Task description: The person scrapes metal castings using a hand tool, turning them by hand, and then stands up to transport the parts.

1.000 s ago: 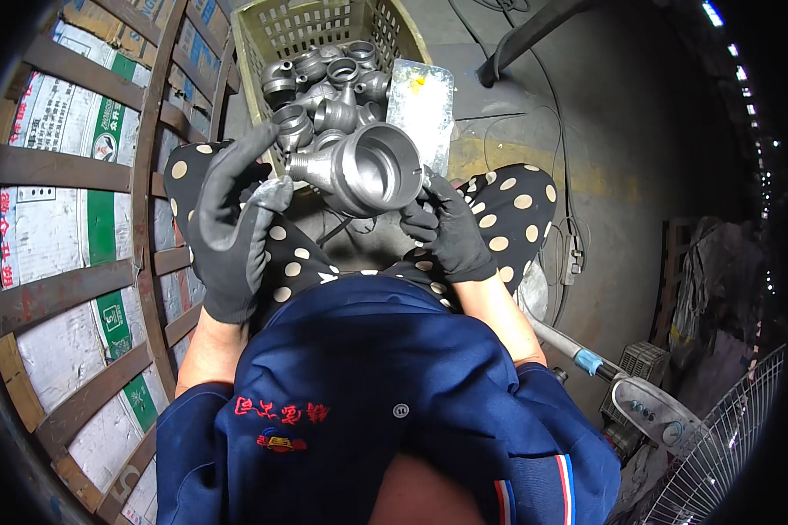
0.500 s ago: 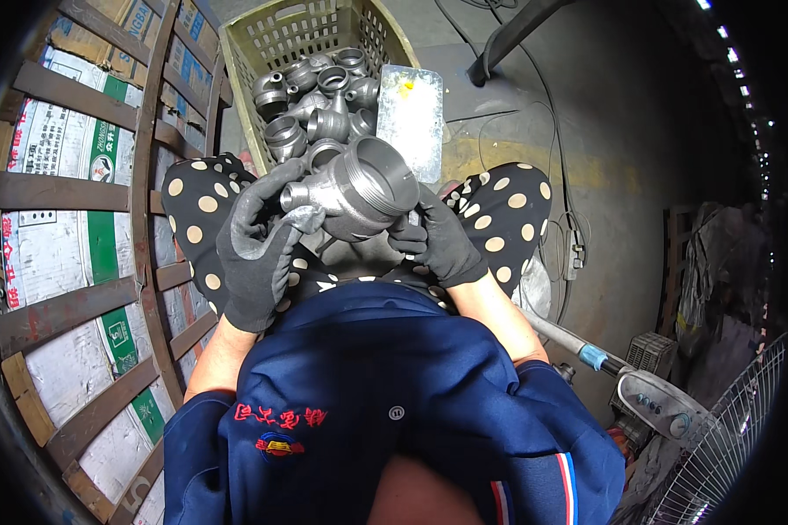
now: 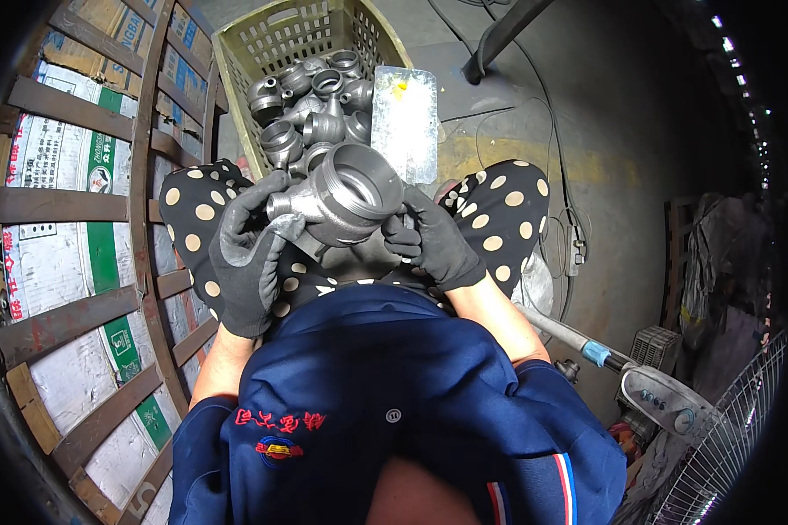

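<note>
A grey metal pipe fitting (image 3: 340,203) with a wide threaded mouth and a narrow side neck hangs over my lap. My left hand (image 3: 252,241), in a dark grey glove, is closed on its narrow neck, thumb and fingers on either side. The wide mouth faces up and to the right. Close to the rim, my gloved right hand (image 3: 435,236) is curled around a thin metal piece, mostly hidden by the fingers; I cannot tell what it is. Beyond the fitting, several similar fittings (image 3: 326,125) lie piled in an olive plastic crate (image 3: 239,105).
A pale flat board (image 3: 404,122) with a yellow spot rests at the crate's right side. Brown metal slats (image 3: 70,205) in front of cartons stand at my left. Cables (image 3: 556,149) cross the floor at right, near a wire fan guard (image 3: 731,429).
The fitting has shifted slightly left and turned, so its wide mouth now opens more upward and shows more of its inside. Both hands keep their hold.
</note>
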A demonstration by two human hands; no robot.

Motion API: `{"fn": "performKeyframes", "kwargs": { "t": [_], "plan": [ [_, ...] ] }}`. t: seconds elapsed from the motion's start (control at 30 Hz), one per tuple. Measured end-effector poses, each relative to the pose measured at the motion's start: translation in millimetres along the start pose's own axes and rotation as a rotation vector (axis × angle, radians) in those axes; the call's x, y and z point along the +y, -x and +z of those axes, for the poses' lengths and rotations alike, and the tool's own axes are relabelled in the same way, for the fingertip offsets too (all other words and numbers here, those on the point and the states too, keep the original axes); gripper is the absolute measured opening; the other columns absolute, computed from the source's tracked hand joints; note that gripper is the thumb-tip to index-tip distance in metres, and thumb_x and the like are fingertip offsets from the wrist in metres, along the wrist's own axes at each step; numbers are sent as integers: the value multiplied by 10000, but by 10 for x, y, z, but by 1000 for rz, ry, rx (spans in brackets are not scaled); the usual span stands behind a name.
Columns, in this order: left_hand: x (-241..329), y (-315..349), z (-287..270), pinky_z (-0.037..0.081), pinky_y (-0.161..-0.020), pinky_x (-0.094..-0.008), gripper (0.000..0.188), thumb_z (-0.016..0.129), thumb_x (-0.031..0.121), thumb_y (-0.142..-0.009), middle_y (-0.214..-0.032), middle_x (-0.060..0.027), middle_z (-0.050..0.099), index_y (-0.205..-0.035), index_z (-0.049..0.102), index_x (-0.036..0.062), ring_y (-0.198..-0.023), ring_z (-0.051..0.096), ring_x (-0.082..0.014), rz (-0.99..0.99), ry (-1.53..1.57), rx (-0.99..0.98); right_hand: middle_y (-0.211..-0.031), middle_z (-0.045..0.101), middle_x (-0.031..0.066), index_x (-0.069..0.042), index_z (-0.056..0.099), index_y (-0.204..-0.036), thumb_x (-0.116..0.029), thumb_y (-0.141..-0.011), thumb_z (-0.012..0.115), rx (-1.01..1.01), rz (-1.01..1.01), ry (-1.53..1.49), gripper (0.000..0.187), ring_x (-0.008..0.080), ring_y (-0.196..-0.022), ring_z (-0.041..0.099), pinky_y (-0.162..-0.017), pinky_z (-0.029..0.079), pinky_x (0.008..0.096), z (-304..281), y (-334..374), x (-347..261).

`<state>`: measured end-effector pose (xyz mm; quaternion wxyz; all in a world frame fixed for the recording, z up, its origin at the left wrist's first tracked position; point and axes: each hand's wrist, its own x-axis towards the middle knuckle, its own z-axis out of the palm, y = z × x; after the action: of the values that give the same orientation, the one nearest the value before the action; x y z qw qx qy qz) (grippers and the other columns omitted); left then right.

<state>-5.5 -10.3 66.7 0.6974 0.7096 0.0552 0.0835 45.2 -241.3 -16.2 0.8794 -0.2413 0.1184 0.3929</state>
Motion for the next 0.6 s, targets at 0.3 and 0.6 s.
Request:
{"fn": "performKeyframes", "kwargs": {
  "t": [0.3,0.6],
  "plan": [
    [-23,16,-16,459,-999,-334,493,709,68,-845,-1285,-149,569,-1290,522,-34,-1170,562,-208,-97,73,17,-902,640,43,-3,583,-1145,-225,-1007,409,36,-53,79,314,103,-770,655,-641,546,205,150,55,-31],
    [-16,59,-65,475,-940,-303,361,597,79,-919,-1258,-134,583,-1261,553,-26,-1128,570,-186,172,-171,135,-669,474,-33,-8,589,-1216,-149,-949,576,191,-732,1071,302,47,-543,442,-470,328,203,414,117,-82]
  ]
}}
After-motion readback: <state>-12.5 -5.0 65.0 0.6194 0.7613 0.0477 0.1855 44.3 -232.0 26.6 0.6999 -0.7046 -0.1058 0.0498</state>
